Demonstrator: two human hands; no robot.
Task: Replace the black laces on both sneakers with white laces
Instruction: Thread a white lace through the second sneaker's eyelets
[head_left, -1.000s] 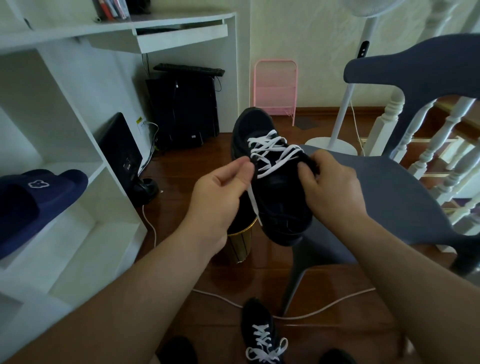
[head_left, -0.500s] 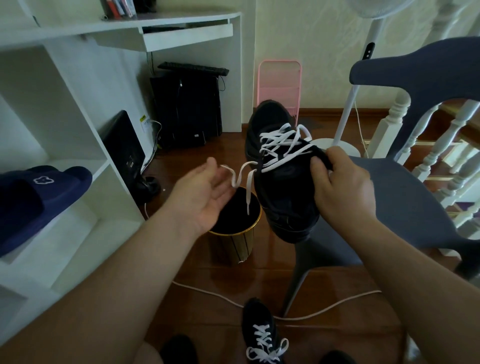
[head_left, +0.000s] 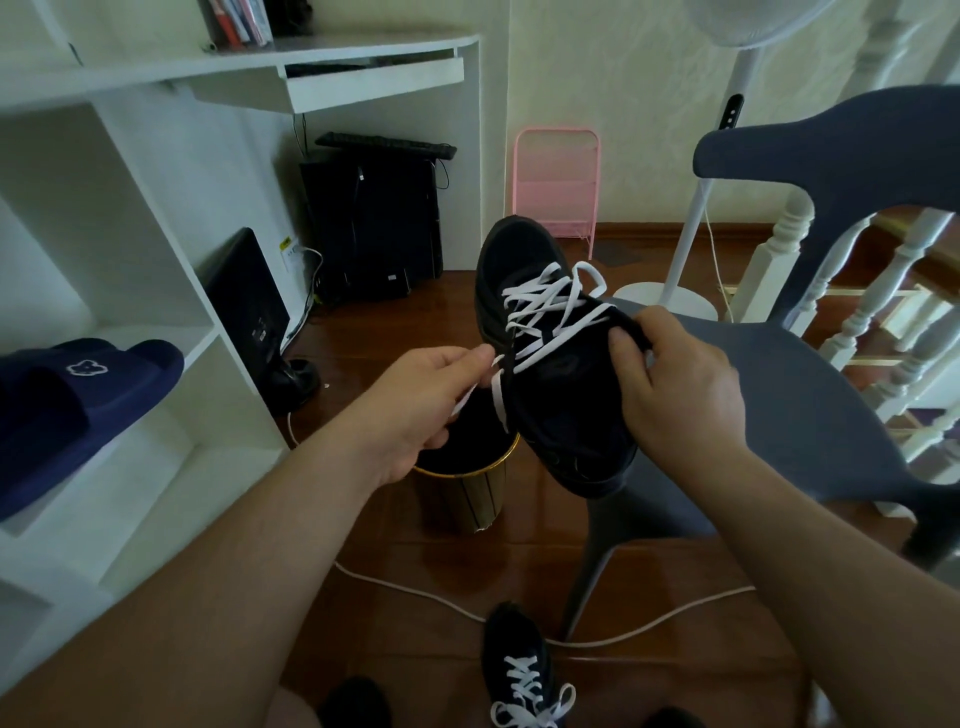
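A black sneaker (head_left: 556, 395) threaded with a white lace (head_left: 545, 306) is held up in mid air, toe pointing away. My right hand (head_left: 675, 384) grips the sneaker's right side near the collar, thumb on the tongue edge. Left of the shoe, my left hand (head_left: 421, 395) pinches the free end of the white lace, which runs from the fingertips to the shoe's left eyelets. A second black sneaker (head_left: 519, 670) with a tied white lace stands on the floor at the bottom centre.
A gold-rimmed bin (head_left: 475, 488) stands under the held shoe. A blue-grey chair (head_left: 810, 395) is at the right and white shelving (head_left: 156, 322) with a navy slipper (head_left: 72, 395) at the left. A white cable (head_left: 415, 592) crosses the wooden floor. A fan stand (head_left: 691, 249) stands behind.
My left hand let go of the lace and opened, then closed again on the lace end nearer the shoe. The sneaker shifted slightly right and up in my right hand.
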